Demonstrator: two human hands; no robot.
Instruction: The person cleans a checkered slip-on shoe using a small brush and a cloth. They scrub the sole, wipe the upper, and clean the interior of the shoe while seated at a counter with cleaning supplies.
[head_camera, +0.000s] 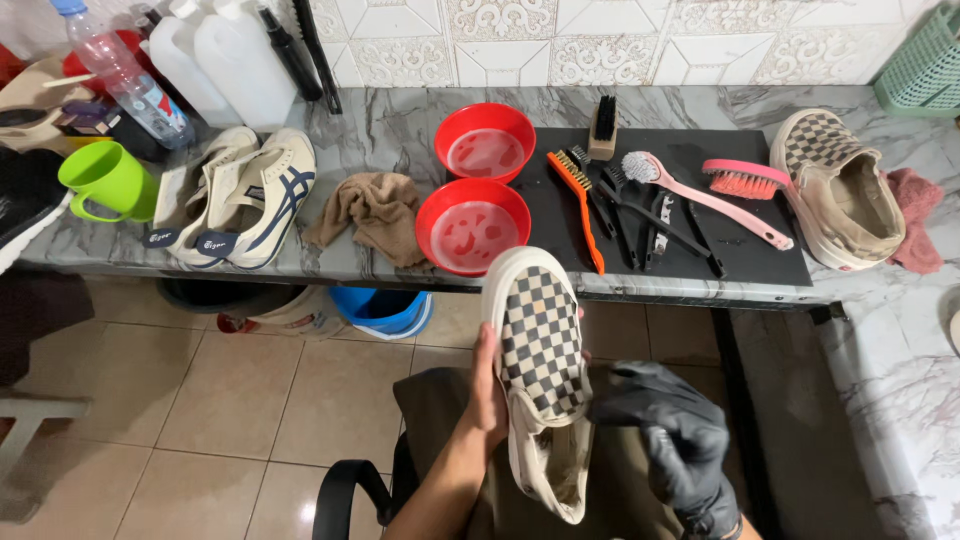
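My bare left hand (487, 385) grips a beige slip-on shoe with a black-and-white checkered top (541, 350), toe pointing away from me, held above my lap. My right hand (668, 435), in a black glove, rests against the shoe's right side near the opening, fingers curled. The matching checkered shoe (838, 185) lies on the marble counter (380, 125) at the right. Two red bowls (473, 225) (485, 140) with water stand on the counter just beyond the held shoe.
A black mat (760, 255) carries several brushes: an orange one (577, 200), black ones (640, 215), a pink long-handled one (700, 200), a pink scrub brush (745, 178). A brown rag (378, 212), white sneakers (245, 195), a green mug (105, 180), bottles and jugs sit left.
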